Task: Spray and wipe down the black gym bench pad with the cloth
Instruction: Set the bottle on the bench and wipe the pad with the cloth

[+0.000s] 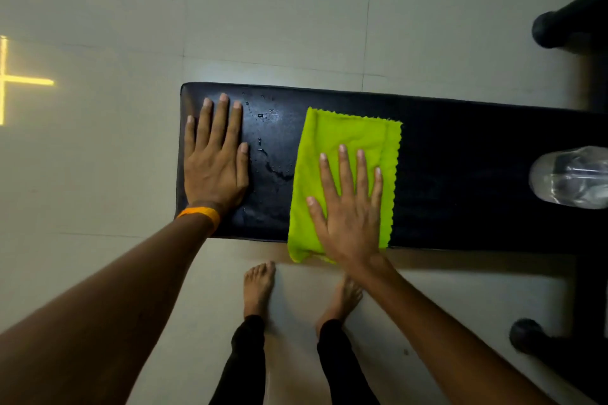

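The black gym bench pad runs from the middle of the view to the right edge. A folded lime-green cloth lies flat on it, its near end hanging over the front edge. My right hand presses flat on the cloth with fingers spread. My left hand, with an orange wristband, rests flat and open on the pad's left end. Between the two hands, droplets and a wet streak shine on the pad. A clear plastic bottle lies on the pad at the right edge.
Pale floor tiles surround the bench. My bare feet stand just in front of the pad. Black bench legs with rounded feet show at the upper right and lower right. A yellow light cross glows at left.
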The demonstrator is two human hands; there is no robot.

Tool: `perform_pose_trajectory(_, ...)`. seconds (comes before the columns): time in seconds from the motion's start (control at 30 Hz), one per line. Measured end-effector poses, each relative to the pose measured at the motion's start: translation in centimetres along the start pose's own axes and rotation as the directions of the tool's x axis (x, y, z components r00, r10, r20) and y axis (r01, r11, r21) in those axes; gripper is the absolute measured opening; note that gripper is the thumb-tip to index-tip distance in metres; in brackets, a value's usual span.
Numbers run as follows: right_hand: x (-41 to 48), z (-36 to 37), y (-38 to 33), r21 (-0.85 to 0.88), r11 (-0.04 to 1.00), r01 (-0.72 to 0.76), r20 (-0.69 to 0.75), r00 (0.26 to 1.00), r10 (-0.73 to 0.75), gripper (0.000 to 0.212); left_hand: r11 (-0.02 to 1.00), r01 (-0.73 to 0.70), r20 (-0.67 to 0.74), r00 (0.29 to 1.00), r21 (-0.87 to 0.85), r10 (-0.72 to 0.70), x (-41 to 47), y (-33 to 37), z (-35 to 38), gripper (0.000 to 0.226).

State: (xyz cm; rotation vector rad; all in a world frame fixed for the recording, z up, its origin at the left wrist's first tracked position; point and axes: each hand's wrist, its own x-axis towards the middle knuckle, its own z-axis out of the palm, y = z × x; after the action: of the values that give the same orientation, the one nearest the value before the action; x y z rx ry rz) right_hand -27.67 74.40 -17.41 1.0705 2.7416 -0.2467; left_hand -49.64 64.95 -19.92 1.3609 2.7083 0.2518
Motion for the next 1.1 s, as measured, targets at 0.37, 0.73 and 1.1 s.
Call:
perform_pose_trajectory(0.37, 4.3, -0.5, -4.1, 0.007, 0.979, 0.202, -0.015, 0.979, -0.202, 0.065, 1.0, -0.023, -0.007, 1.0, -0.014, 0.023, -0.1, -0.3, 0.4, 0.062)
perform_pose_trajectory(0.73, 5.3, -0.7, -3.0, 0.032, 0.995, 0.092, -0.038, 0.995, -0.091, 0.063, 1.0, -0.019, -0.004, 1.0, -0.014, 0.019, -0.1, -0.4, 0.5, 0.062)
perform_pose_trajectory(1.1, 1.3, 0.0, -4.1, 0.01, 0.999, 0.045, 0.011, 0.999, -0.045, 0.066, 1.0, -0.015, 0.004, 1.0, -0.024, 0.015, 0.0, -0.3, 0.4, 0.064)
